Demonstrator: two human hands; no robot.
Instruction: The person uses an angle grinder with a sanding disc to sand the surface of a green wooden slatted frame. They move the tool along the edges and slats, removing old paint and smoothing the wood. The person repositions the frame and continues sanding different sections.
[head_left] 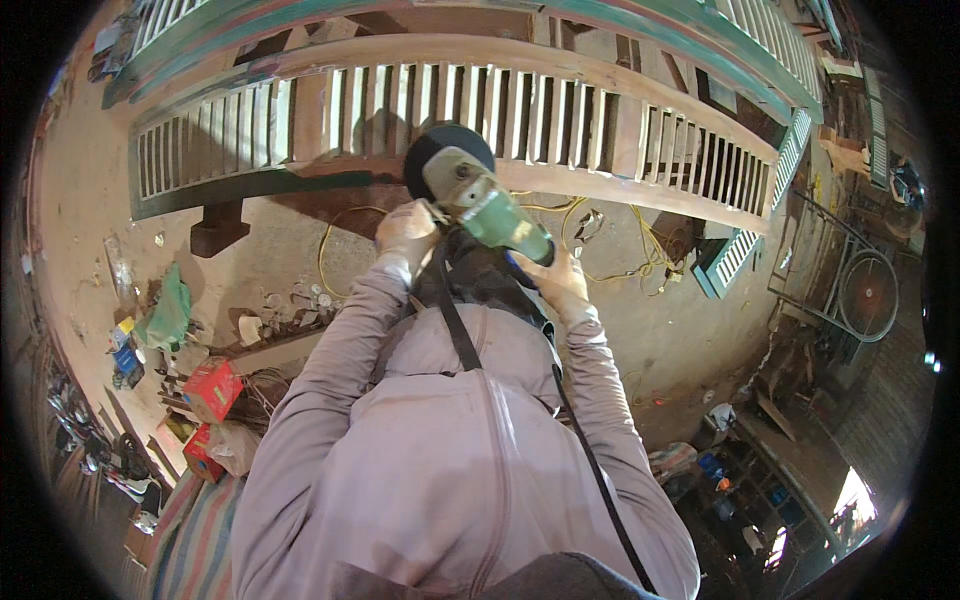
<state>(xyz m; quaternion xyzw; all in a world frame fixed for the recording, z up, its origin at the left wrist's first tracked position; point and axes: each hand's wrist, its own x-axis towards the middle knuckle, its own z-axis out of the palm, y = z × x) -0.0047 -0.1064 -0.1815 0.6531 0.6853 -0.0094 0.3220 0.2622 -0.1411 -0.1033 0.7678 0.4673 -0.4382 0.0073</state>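
Observation:
A green angle grinder [505,222] with a grey metal head is held out in front of me. Its round black disc [449,152] lies over the near rail of a long slatted wooden panel [390,110]; whether it touches the wood I cannot tell. My left hand [408,235] is closed beside the grinder's head, apparently round a side handle that the fingers mostly hide. My right hand [557,277] wraps the rear end of the green body. Part of the panel is bare reddish wood, while its left near rail [270,188] shows dark green paint.
Behind stands another slatted piece with a green rail [650,38]. A yellow cord [640,265] loops across the floor beyond my right hand. Red boxes [212,390] and a green cloth [168,310] lie at left. On the right are a wheel [868,295] and a metal frame.

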